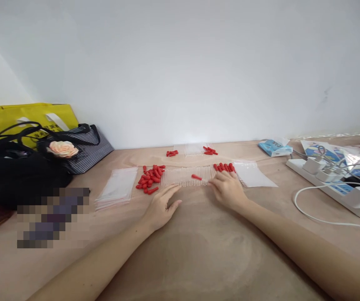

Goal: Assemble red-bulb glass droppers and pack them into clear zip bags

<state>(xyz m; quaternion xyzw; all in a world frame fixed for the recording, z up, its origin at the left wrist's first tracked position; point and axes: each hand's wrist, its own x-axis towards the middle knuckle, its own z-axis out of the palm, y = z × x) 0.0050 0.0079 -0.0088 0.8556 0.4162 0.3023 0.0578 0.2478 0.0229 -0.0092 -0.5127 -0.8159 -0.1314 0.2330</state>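
A row of thin clear glass tubes lies side by side across the table, with one red rubber dropper bulb resting on top. My left hand is open near the row's front left edge, its fingers stretched out and thumb apart. At the right end, my right hand has its fingers bent and together; whatever lies between the fingertips is hidden. Just behind that hand is a line of red bulbs. A heap of red bulbs sits at the row's left end.
Clear plastic bags are stacked on the left and right. Smaller red bulb groups lie near the wall. On the right are a tissue pack and a power strip with cables; bags crowd the left.
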